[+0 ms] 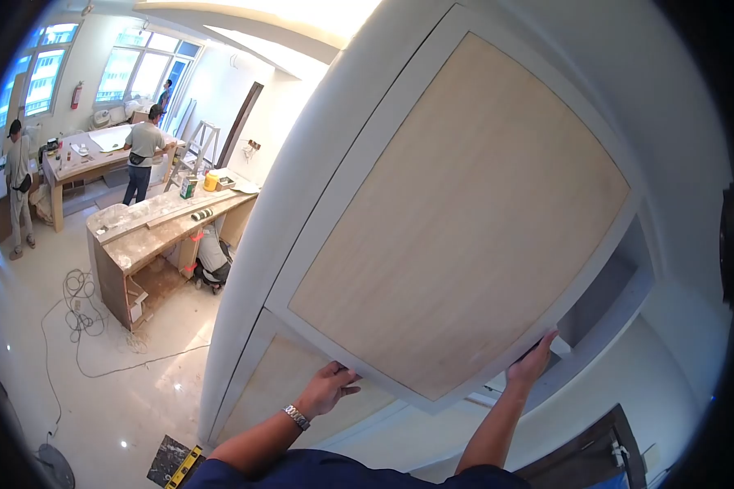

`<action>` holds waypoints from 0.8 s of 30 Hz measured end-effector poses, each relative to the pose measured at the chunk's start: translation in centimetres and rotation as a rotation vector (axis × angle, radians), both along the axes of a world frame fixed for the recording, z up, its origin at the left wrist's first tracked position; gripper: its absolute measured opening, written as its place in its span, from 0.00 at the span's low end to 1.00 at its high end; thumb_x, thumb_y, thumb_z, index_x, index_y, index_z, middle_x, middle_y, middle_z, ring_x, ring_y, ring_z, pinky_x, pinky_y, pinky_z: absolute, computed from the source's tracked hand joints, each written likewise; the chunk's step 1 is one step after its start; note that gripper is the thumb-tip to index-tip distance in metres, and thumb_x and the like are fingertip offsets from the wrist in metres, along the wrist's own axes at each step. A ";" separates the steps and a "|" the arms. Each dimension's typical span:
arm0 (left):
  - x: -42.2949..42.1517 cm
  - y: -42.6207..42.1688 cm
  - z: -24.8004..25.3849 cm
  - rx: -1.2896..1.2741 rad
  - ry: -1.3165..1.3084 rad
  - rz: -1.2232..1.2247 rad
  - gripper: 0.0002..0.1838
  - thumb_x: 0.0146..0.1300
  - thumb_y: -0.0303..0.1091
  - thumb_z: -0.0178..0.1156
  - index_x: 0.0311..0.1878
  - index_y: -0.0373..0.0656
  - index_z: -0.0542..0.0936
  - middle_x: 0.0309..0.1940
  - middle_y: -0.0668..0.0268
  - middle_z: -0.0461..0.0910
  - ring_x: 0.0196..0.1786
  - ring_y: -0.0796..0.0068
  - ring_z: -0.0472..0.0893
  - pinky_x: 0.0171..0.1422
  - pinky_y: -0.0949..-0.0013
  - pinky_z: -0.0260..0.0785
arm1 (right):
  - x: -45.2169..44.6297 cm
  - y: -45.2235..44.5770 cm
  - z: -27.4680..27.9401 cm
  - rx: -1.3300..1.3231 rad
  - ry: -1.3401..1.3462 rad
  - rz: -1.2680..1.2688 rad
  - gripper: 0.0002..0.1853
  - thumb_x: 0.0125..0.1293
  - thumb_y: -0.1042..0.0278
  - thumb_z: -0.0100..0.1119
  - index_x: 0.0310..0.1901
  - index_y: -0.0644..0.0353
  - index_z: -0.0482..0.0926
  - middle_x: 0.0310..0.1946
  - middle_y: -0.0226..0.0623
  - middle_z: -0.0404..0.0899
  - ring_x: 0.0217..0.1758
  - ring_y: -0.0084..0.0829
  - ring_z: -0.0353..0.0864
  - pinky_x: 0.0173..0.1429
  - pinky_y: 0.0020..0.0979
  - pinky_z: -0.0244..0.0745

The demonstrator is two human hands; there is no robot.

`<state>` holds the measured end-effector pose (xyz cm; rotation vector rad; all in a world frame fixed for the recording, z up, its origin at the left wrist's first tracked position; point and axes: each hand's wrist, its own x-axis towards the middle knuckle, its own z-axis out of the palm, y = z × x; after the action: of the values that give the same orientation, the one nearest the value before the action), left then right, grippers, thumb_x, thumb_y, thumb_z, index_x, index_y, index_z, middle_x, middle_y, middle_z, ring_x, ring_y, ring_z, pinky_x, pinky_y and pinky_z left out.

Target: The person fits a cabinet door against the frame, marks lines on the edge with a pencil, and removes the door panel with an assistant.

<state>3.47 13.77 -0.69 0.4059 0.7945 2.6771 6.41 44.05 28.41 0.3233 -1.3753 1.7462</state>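
A large cabinet door (465, 220) with a pale wood panel and a white frame fills the middle of the head view. It stands ajar, with a dark shelf space (599, 301) showing behind its right edge. My left hand (326, 389), below a metal watch, has its curled fingers at the door's lower edge. My right hand (532, 363) grips the door's right edge near the bottom corner, some fingers hidden behind it. A second wood-panelled door (281, 383) sits lower in the same white cabinet.
At left stands a dusty wooden counter (143, 248) with a yellow container (211, 181). A loose cable (80, 306) is coiled on the floor. A yellow spirit level (184, 469) lies low at left. Other people, including one at a workbench (81, 167), and a stepladder (204, 147) are farther back.
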 end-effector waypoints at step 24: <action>4.0 -2.1 1.1 -0.089 0.034 -0.024 0.21 0.77 0.39 0.55 0.66 0.36 0.71 0.61 0.57 0.78 0.63 0.62 0.78 0.68 0.55 0.70 | -8.9 14.2 -1.1 0.447 -0.301 -0.435 0.38 0.75 0.34 0.46 0.66 0.66 0.72 0.57 0.47 0.80 0.61 0.37 0.77 0.70 0.37 0.66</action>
<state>7.43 11.65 0.37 0.4374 0.9093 2.6073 -2.47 58.22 27.34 -0.0105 -1.8927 1.1518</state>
